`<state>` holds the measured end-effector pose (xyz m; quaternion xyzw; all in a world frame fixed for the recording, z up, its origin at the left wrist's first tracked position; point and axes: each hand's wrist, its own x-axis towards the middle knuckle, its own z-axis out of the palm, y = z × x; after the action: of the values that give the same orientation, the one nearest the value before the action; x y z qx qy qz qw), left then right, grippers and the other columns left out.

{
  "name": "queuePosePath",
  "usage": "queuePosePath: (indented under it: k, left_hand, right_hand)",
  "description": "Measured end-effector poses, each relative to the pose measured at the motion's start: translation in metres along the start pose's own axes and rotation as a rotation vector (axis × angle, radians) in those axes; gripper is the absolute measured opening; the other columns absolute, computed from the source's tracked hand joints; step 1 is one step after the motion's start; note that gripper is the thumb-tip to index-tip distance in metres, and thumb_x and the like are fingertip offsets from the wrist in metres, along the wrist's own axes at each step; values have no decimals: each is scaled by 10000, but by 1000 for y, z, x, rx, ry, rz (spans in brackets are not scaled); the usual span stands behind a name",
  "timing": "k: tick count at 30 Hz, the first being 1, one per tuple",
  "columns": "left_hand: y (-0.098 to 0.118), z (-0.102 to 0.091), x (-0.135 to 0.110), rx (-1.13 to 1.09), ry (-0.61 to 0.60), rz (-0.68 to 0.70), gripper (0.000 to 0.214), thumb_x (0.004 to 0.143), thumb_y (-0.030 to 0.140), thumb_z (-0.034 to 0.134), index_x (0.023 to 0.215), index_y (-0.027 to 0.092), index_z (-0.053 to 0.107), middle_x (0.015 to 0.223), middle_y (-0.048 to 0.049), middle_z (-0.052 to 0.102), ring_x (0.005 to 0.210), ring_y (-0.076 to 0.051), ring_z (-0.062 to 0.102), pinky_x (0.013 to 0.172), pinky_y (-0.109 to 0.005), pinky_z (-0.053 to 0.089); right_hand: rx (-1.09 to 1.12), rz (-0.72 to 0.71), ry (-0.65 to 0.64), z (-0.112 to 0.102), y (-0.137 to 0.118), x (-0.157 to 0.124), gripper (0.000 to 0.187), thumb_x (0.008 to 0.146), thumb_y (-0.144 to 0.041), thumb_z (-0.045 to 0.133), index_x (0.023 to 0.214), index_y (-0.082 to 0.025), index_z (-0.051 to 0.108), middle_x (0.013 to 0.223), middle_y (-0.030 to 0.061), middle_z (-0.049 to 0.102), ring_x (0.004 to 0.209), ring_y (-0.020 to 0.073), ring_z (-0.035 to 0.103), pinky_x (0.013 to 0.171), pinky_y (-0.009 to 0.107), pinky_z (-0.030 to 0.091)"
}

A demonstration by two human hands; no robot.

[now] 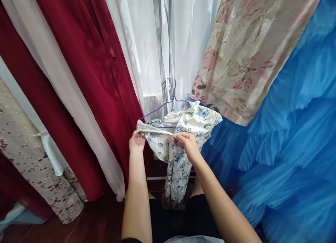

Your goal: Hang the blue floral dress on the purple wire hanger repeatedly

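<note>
A white dress with blue and yellow flowers [181, 159] hangs in front of me on a purple hanger [157, 109], whose hook points up against the white cloth. My left hand [137, 143] is closed on the dress's edge at its left shoulder, near the hanger's left end. With thumb and fingers pinched, my right hand [186, 142] holds the dress's front edge near the middle. The white edge runs taut between both hands. The right side of the dress lies over the hanger's other arm. My left fingertips are partly hidden behind the cloth.
Dark red drapes [86, 78] and pale lengths of cloth hang at left. White curtains [147, 54] hang behind the hanger. On the right are a beige floral cloth [236, 61] and a ruffled blue tulle gown [294, 138]. Dark floor tiles [97, 218] show below.
</note>
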<state>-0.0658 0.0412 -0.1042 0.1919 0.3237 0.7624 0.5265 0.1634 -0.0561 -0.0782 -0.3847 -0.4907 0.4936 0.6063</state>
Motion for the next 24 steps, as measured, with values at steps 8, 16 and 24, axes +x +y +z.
queuePosePath:
  k: [8,16,24]
  left_hand:
    - [-80,-28,-80,-96,5,-166,137,955,224,568,846,163,624,954,-79,684,921,-174,676,948,-371,517]
    - [-72,3,-142,133,-466,32,278,828,441,768,912,187,693,980,-50,696,953,-169,654,944,-304,512]
    - [-62,26,-175,422,-736,186,281,918,438,667,866,170,733,1166,-102,672,1153,-252,621,1040,-344,457]
  right_hand:
    - [454,63,429,-65,54,-38,247,737,-405,757,811,-191,656,491,-116,250,386,67,245,375,215,250]
    - [508,40,717,-93,81,-44,123,816,-336,623,785,-245,545,523,-65,450,447,108,505,446,221,471]
    - [309,-71,733,-68,66,-55,122,799,-326,653,845,-216,676,889,65,741,912,217,713,826,331,567]
